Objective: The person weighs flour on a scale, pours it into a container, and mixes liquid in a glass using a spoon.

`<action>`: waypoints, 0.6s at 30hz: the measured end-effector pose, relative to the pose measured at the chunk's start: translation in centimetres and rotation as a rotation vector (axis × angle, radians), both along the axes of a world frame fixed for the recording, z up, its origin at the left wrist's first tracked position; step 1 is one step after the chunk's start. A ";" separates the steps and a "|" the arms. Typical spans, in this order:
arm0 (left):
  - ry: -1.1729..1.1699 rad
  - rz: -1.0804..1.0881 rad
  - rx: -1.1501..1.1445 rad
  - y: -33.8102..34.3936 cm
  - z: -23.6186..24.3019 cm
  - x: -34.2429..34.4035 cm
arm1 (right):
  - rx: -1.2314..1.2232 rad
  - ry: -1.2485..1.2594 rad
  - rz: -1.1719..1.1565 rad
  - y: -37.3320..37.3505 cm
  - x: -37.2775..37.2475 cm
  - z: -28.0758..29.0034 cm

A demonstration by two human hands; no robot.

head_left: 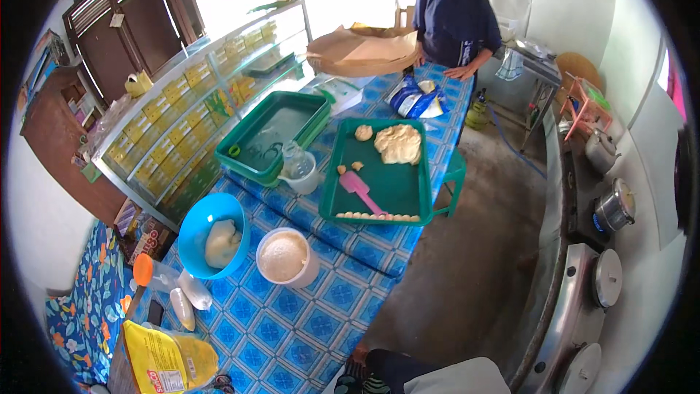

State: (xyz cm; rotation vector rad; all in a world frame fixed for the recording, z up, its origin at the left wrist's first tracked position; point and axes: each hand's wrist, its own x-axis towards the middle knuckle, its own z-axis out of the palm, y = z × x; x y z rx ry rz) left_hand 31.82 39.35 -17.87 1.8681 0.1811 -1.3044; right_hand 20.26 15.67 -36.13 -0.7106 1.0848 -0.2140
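Neither of my hands can be made out. At the lower edge show grey cloth (463, 379), dark cloth (397, 366) and a small patch of skin by the table edge; whether it is a hand or a foot is unclear. On the table, a green tray (379, 184) holds a large lump of pale dough (399, 144), a smaller dough ball (363, 133), two small pieces, a row of little dough pieces (375, 216) along its near edge and a pink scraper (359, 187). Nearer stand a blue bowl (191, 225) with pale dough inside and a white tub (285, 258) of pale flour-like powder.
Stacked green trays (251, 120) and a clear measuring jug (299, 175) stand beside the glass cabinet (182, 113). A yellow pouch (171, 361) lies near left. Across the table, a person (456, 22) rests a hand by a blue packet (417, 98). Stoves (565, 314) line the right wall.
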 end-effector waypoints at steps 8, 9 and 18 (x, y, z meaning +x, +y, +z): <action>0.016 0.044 0.076 4.2 -0.6 1.2 | -0.017 0.116 0.002 0.7 3.6 -6.1; 0.021 0.050 0.087 4.7 -0.7 1.2 | -0.021 0.129 0.004 0.7 3.7 -6.7; 0.051 0.086 0.175 7.5 -0.2 0.6 | -0.045 0.237 0.068 1.7 4.7 -10.4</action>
